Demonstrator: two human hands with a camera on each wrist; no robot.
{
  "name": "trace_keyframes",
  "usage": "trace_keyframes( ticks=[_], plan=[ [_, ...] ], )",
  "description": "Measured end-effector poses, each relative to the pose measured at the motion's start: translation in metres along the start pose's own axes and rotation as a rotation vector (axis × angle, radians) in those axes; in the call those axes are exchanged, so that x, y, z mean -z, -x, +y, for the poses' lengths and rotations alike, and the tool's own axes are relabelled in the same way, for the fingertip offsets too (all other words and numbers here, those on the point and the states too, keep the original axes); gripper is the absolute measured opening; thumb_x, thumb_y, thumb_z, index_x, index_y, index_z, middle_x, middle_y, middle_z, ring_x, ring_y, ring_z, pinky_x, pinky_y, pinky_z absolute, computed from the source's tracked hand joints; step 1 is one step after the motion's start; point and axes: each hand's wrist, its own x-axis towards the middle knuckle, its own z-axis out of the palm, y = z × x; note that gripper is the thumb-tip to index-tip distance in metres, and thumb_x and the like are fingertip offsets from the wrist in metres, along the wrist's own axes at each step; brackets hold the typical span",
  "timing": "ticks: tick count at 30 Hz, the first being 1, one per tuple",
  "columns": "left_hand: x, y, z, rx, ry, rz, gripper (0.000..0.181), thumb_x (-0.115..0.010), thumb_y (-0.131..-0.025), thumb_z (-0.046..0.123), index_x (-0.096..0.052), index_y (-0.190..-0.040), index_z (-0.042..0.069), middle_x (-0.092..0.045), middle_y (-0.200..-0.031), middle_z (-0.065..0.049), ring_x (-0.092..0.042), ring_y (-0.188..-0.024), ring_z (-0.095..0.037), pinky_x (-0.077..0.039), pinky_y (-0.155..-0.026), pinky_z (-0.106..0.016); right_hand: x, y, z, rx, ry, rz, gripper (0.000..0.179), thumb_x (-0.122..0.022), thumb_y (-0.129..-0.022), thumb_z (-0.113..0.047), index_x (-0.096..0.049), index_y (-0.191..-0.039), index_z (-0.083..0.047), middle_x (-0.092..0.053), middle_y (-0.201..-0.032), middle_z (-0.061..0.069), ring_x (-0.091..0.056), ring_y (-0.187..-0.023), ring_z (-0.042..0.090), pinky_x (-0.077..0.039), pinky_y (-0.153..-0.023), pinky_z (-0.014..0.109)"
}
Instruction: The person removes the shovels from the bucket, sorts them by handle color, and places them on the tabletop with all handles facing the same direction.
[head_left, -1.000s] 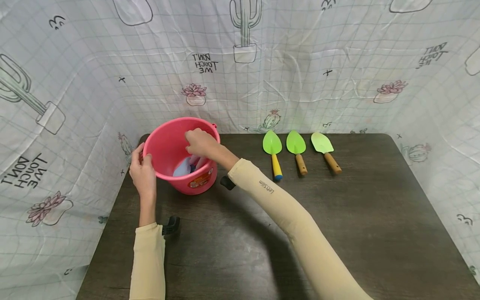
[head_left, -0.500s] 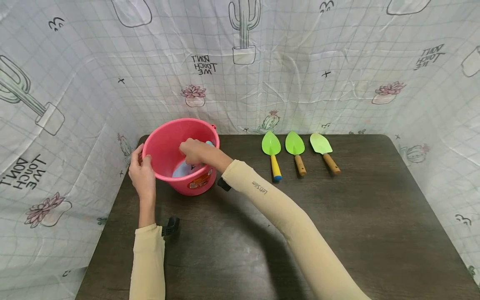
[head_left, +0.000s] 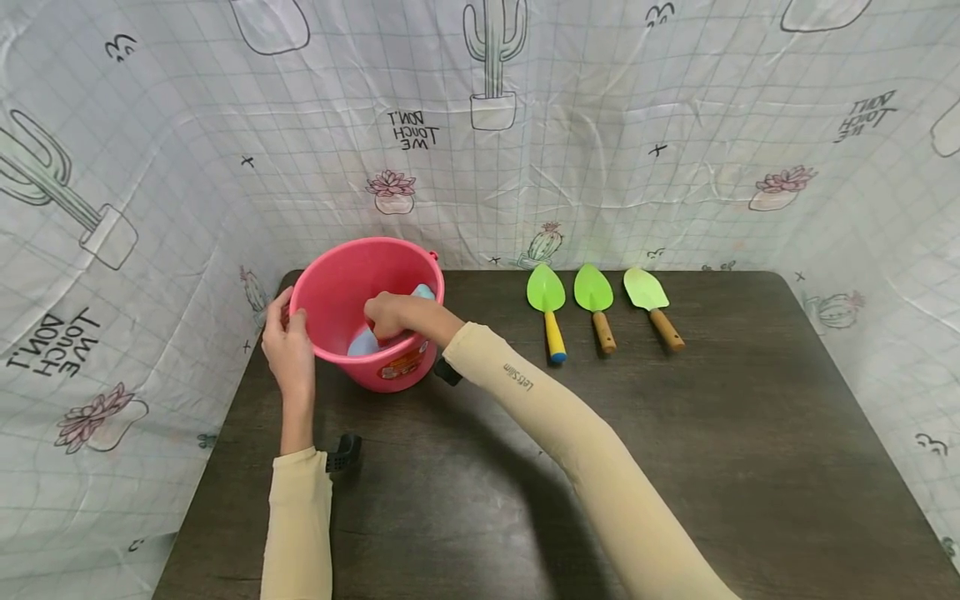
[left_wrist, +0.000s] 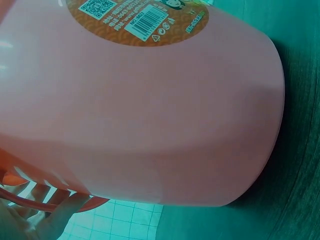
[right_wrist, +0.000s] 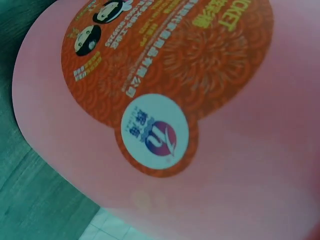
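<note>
A pink plastic bucket (head_left: pixel 345 287) stands at the table's back left. My left hand (head_left: pixel 291 354) holds its left rim, with the thumb at the rim and the fingers outside; the left wrist view shows fingers (left_wrist: pixel 67 212) beside the bucket's edge. Over the front right rim, my right hand (head_left: pixel 392 315) reaches inside, and its fingertips are hidden. A pale blue object (head_left: pixel 363 342) lies low in the bucket, and another light blue piece (head_left: pixel 423 292) shows behind the right wrist. I cannot tell what either is. The right wrist view shows only the bucket's outer wall (right_wrist: pixel 65 145) and orange label (right_wrist: pixel 210 65).
To the right of the bucket lie three green-bladed hand trowels in a row: a yellow-handled one (head_left: pixel 546 292) and two with wooden handles, the middle one (head_left: pixel 594 292) and the right one (head_left: pixel 647 292). A cactus-print curtain (head_left: pixel 600 150) surrounds the dark wooden table (head_left: pixel 750 433).
My right hand has moved down and slightly left, deeper into the bucket. The light blue piece behind its wrist has come into sight. My left hand keeps its hold on the rim.
</note>
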Motion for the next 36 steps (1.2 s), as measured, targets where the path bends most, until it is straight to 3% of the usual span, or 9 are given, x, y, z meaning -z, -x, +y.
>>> trace_keyframes(
  ticks=[12, 19, 23, 30, 32, 34, 36],
  plan=[
    [0.0, 0.0, -0.002, -0.005, 0.006, -0.006, 0.037, -0.048, -0.097, 0.018, -0.058, -0.133, 0.02, -0.061, -0.121, -0.003, -0.054, -0.105, -0.014, -0.046, -0.085, -0.032, 0.001, -0.004, 0.0, 0.038, 0.117, -0.099, 0.023, -0.052, -0.092, -0.008, -0.07, -0.105, -0.003, -0.066, -0.099, 0.006, -0.054, -0.085, 0.014, -0.045, -0.073, 0.022],
    [0.0, 0.0, -0.003, -0.006, 0.017, -0.012, 0.037, -0.048, -0.097, 0.019, -0.057, -0.133, 0.019, -0.06, -0.122, -0.002, -0.054, -0.106, -0.014, -0.046, -0.086, -0.034, 0.002, -0.005, 0.003, 0.043, 0.033, -0.167, 0.014, -0.051, -0.093, -0.009, -0.06, -0.082, -0.006, -0.052, -0.072, 0.001, -0.047, -0.062, 0.011, -0.039, -0.059, 0.02],
    [0.0, -0.001, -0.004, -0.011, 0.024, -0.015, 0.037, -0.049, -0.097, 0.019, -0.057, -0.133, 0.02, -0.06, -0.122, -0.002, -0.054, -0.106, -0.013, -0.046, -0.087, -0.036, 0.003, -0.006, 0.005, 0.032, 0.002, -0.199, 0.014, -0.053, -0.091, -0.01, -0.056, -0.078, -0.007, -0.048, -0.068, 0.001, -0.045, -0.057, 0.011, -0.039, -0.057, 0.02],
    [0.0, -0.001, -0.004, -0.011, 0.025, -0.013, 0.036, -0.049, -0.097, 0.02, -0.059, -0.131, 0.023, -0.061, -0.12, -0.003, -0.054, -0.103, -0.013, -0.046, -0.087, -0.037, -0.013, -0.061, 0.036, 0.018, -0.087, -0.257, 0.013, -0.063, -0.087, -0.021, -0.065, -0.083, -0.009, -0.056, -0.071, 0.003, -0.055, -0.06, 0.013, -0.048, -0.059, 0.024],
    [0.0, -0.001, -0.004, -0.01, 0.026, -0.014, 0.036, -0.049, -0.097, 0.02, -0.059, -0.131, 0.023, -0.06, -0.121, -0.002, -0.054, -0.104, -0.013, -0.046, -0.088, -0.038, -0.015, -0.066, 0.04, 0.025, -0.122, -0.254, 0.012, -0.068, -0.083, -0.023, -0.066, -0.081, -0.011, -0.057, -0.07, 0.002, -0.057, -0.058, 0.013, -0.049, -0.058, 0.024],
    [0.0, -0.001, -0.003, -0.009, 0.027, -0.014, 0.036, -0.049, -0.097, 0.019, -0.058, -0.132, 0.021, -0.06, -0.121, -0.003, -0.054, -0.105, -0.014, -0.046, -0.088, -0.039, -0.012, -0.06, 0.038, 0.038, -0.16, -0.247, 0.013, -0.069, -0.083, -0.023, -0.068, -0.079, -0.011, -0.058, -0.069, 0.002, -0.058, -0.058, 0.013, -0.05, -0.058, 0.025],
    [0.0, -0.001, -0.003, -0.01, 0.025, -0.014, 0.037, -0.049, -0.097, 0.019, -0.058, -0.132, 0.019, -0.06, -0.122, -0.003, -0.054, -0.105, -0.014, -0.046, -0.088, -0.038, -0.006, -0.041, 0.029, 0.072, -0.176, -0.24, 0.014, -0.068, -0.083, -0.021, -0.066, -0.076, -0.009, -0.055, -0.066, 0.003, -0.055, -0.056, 0.014, -0.048, -0.057, 0.025]
  ],
)
